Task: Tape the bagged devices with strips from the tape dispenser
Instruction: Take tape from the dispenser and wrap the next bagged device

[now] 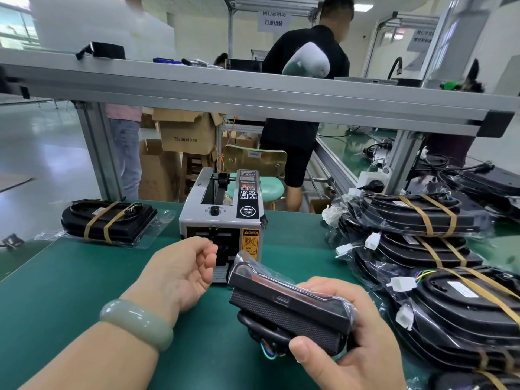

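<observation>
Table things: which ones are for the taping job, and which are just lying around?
For the job: dispenser; left hand at its front; bagged device in right hand; taped devices stacked at right.
Lying about: boxes, stool, strap on the shelf.

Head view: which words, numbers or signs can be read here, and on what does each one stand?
"SEMI 切割": black button on the tape dispenser
"CAUTION": its yellow label
"75x36x40 CM": cardboard box
"灯罩组装": hanging sign
Too blurred or small: chair sticker, labels on the bagged devices
</observation>
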Demonstrator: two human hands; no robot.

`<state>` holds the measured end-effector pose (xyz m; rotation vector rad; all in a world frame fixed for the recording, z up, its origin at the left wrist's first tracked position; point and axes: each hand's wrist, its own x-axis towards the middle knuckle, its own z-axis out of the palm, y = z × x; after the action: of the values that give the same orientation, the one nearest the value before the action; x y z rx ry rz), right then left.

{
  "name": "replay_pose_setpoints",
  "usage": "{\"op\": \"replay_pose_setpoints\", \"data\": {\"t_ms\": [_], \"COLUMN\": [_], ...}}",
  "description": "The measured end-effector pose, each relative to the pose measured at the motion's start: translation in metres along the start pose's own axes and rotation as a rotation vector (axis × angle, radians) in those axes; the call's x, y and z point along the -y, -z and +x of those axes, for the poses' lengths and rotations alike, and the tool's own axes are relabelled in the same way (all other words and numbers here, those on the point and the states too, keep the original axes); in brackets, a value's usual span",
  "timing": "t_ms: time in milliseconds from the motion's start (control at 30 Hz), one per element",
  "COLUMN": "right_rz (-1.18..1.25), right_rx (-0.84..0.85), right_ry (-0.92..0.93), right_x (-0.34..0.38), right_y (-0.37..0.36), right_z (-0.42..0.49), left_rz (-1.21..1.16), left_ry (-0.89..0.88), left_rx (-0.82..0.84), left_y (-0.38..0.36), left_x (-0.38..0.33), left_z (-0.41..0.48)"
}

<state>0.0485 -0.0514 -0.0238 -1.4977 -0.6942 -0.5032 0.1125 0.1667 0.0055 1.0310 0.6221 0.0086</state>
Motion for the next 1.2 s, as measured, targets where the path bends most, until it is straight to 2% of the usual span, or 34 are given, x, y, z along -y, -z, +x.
{"op": "replay_pose_setpoints", "data": {"t_ms": [233,600,1200], "right_rz": [-0.064,-0.065,-0.048], "right_rx": [-0.014,-0.017,-0.027], "right_ry": [0.011,-0.025,-0.045], "right_x": [0.0,0.0,0.0], "right_y": [0.001,0.003,0.002], "right_z": [-0.001,-0.004,-0.004], "left_rz": [0.048,0.091,0.126], "left_ry": [0.0,-0.133,-0.12], "left_rx": [-0.017,-0.128,-0.03], "left_y": [-0.001,-0.007,0.005], "left_x": [0.0,0.003,0.006], "left_z": [0.006,0.013,0.006]}}
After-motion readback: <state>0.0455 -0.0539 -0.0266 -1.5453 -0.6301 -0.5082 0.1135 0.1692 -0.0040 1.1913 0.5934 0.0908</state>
